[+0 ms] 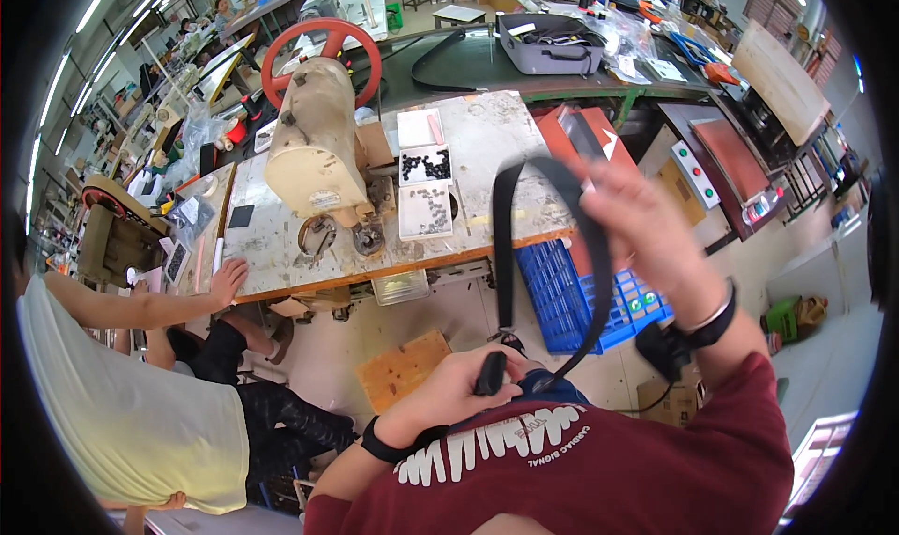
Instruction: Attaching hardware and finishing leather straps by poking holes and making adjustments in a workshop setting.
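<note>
My left hand [454, 385] is held close to my body, its fingers closed round a black strap's thick dark end [490, 374]. From near there the black strap [503, 245] rises in a tall loop in front of me and comes down again on the right. Up at the loop's right side is my right hand [646, 221], smeared by motion, with its fingertips pinched at the strap. A small metal fitting [507, 332] hangs low on the loop's left side.
Ahead stands a worn bench [487, 175] carrying a beige press with a red handwheel [323, 31] and white trays [426, 209] of small black and grey parts. A blue crate [562, 296] sits at right. Another person's hand [228, 280] rests on the bench's left edge.
</note>
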The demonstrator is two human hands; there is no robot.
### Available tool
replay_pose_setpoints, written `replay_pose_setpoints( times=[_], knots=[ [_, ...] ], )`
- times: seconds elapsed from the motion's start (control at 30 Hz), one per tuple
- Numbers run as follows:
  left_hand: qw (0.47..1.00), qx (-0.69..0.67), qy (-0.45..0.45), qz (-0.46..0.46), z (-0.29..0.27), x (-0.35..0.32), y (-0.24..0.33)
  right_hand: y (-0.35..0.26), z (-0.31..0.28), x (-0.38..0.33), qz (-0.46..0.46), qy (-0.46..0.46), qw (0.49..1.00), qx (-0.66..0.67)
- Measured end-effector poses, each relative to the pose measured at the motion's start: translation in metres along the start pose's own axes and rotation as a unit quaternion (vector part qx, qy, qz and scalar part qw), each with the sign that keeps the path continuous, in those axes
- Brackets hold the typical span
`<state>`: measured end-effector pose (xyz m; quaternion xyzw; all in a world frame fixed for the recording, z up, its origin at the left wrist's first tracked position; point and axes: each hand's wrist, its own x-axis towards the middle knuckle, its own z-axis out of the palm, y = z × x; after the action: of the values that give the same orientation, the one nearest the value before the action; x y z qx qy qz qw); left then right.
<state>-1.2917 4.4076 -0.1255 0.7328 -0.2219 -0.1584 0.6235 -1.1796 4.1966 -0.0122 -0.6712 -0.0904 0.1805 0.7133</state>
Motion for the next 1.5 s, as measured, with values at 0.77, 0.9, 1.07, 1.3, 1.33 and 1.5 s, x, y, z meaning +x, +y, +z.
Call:
replay_pose_setpoints(
  times=[0.77,0.9,1.07,1.3,1.33,1.5],
  knots=[
    [0.921,-0.169,0.129,-0.327,-0.067,0.110,-0.076,0.270,-0.123,0.452,0.185,0.042,0.975,0.118],
    [0.908,-0.235,0.134,-0.320,-0.072,0.112,-0.080,0.284,-0.115,0.439,0.173,0.107,0.975,-0.092],
    [0.889,-0.310,0.223,-0.251,-0.072,0.113,-0.073,0.221,-0.113,0.351,-0.048,0.076,0.938,-0.334],
    [0.795,-0.418,0.405,-0.174,-0.057,0.054,-0.079,0.167,0.028,0.132,0.057,-0.298,0.939,-0.164],
    [0.792,-0.428,0.409,-0.151,-0.055,0.049,-0.078,0.172,0.041,0.119,0.036,-0.293,0.944,-0.148],
    [0.812,-0.426,0.395,-0.060,-0.045,0.012,-0.066,0.211,0.100,0.080,-0.131,-0.175,0.976,-0.014]
  ],
)
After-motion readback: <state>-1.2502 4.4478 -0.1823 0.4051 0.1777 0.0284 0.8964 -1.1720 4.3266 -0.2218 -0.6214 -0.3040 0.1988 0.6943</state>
